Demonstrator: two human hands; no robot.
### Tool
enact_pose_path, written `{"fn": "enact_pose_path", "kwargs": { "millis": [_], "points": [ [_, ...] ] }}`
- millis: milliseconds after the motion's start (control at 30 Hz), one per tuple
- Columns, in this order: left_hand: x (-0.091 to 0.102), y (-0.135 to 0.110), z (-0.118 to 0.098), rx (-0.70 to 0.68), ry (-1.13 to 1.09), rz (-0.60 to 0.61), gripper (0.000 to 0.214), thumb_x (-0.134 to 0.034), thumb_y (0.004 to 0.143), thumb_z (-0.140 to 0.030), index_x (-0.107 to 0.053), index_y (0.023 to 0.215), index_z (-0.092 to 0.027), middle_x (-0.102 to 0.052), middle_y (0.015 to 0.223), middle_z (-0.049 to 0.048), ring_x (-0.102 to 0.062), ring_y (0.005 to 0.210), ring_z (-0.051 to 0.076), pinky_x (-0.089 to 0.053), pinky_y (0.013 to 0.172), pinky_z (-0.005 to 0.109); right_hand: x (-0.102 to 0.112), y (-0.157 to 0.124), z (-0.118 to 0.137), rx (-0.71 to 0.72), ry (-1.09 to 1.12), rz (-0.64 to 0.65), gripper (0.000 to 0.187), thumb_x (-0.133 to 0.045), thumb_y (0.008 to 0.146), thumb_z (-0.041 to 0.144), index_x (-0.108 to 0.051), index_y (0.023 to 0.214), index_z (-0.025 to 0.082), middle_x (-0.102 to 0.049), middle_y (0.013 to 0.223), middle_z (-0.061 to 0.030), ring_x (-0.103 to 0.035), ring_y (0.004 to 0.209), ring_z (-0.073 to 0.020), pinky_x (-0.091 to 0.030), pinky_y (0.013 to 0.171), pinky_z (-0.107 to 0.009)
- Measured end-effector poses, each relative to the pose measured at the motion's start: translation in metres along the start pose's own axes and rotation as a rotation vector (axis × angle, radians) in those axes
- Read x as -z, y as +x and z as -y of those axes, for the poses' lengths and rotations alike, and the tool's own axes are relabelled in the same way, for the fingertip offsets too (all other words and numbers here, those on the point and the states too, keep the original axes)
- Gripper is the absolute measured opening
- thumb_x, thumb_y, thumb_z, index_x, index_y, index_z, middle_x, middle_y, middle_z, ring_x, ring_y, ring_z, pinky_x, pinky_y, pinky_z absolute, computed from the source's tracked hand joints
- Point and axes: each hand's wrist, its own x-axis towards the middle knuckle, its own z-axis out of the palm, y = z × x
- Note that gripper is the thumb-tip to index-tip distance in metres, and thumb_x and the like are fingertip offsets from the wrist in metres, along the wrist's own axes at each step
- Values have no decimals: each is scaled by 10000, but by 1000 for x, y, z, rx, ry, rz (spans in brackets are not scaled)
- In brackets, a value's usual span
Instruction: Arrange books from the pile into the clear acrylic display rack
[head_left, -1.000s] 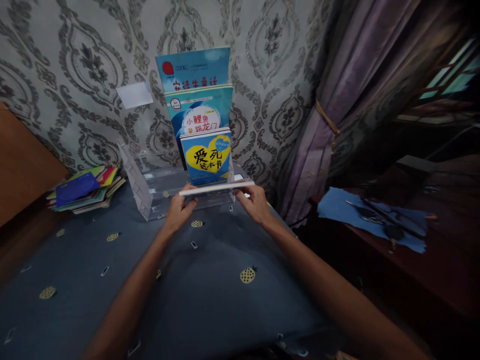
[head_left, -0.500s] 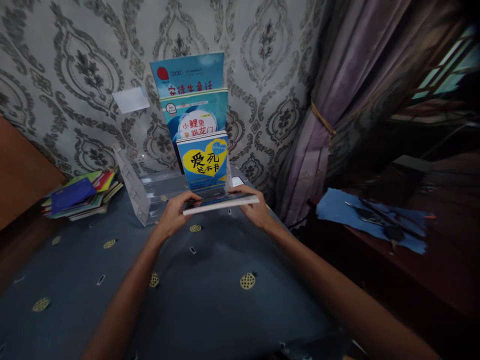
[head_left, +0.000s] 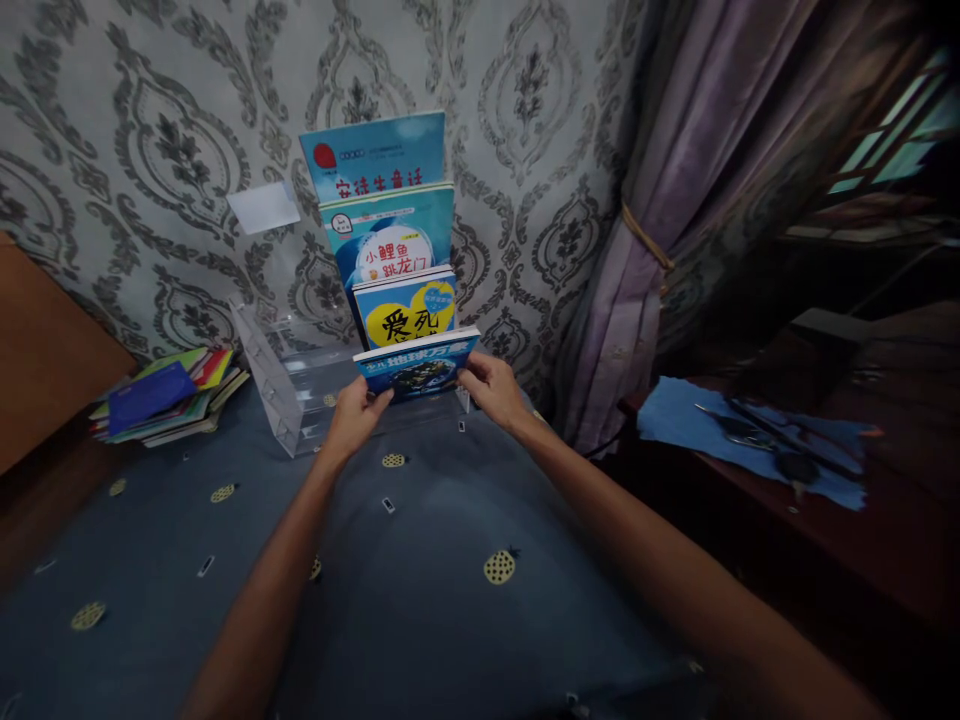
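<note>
A dark blue book [head_left: 420,370] is held by its two sides at the front of a clear tiered book rack [head_left: 315,385]. My left hand [head_left: 355,415] is closed on its left edge, thumb on the cover. On its right edge, my right hand [head_left: 491,388] is closed too. Right behind it stands a blue book with a yellow heart [head_left: 405,305], its lower part covered by the held book. Farther back and higher are a teal book with a white oval [head_left: 390,235] and a light blue book with red lettering [head_left: 375,150].
Several thin books and booklets [head_left: 172,395] lie stacked at the left on the patterned dark tablecloth [head_left: 420,580]. Patterned wallpaper [head_left: 525,90] rises behind the rack, with a purple curtain [head_left: 607,330] at right. Glasses and tools lie on a blue cloth [head_left: 667,410] farther right.
The held book has swung from nearly flat to a more upright tilt, and its cover now faces me. Both hands have moved with it, close against the rack's front.
</note>
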Motion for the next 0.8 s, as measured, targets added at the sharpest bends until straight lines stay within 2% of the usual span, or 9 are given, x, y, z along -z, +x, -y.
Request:
{"fn": "enact_pose_path", "kwargs": {
  "millis": [100, 233, 400, 633, 800],
  "points": [
    [-5, -1, 0, 22, 4, -40, 155, -613, 855, -317, -620, 946, -192, -710, 838, 28, -646, 725, 186, -493, 699, 295, -3, -2, -3, -8, -7, 6, 192, -527, 825, 286, -692, 806, 189, -674, 711, 1, -622, 690, -186, -492, 674, -292],
    [-10, -3, -5, 49, 254, -129, 111, -576, 922, -316, -580, 941, -207, -704, 884, 52, -663, 810, 216, -471, 741, 303, -5, -2, -3, -42, -44, -139, 257, -552, 821, 308, -725, 963, 180, -743, 853, -53, -664, 720, -205, -525, 700, -324],
    [-13, -6, -11, 123, 483, -95, 107, -509, 988, -309, -561, 967, -217, -703, 875, 53, -675, 822, 220, -423, 718, 283, -9, -1, -9, -27, -43, -235, 243, -566, 824, 309, -730, 953, 185, -752, 923, -84, -681, 750, -218, -557, 713, -350],
    [-18, 1, -13, 158, 556, -61, 143, -470, 1018, -316, -565, 1004, -210, -724, 903, 77, -690, 856, 242, -401, 704, 294, -17, 4, -20, -63, 1, -263, 233, -571, 798, 269, -730, 947, 189, -757, 891, -77, -692, 786, -238, -571, 756, -382],
    [-21, 2, -14, 148, 604, -67, 175, -445, 1033, -339, -560, 963, -228, -718, 851, 60, -694, 823, 230, -387, 679, 283, -16, 10, -24, -13, -42, -297, 229, -571, 804, 266, -738, 948, 204, -733, 904, -82, -673, 788, -241, -564, 744, -382]
  ]
}}
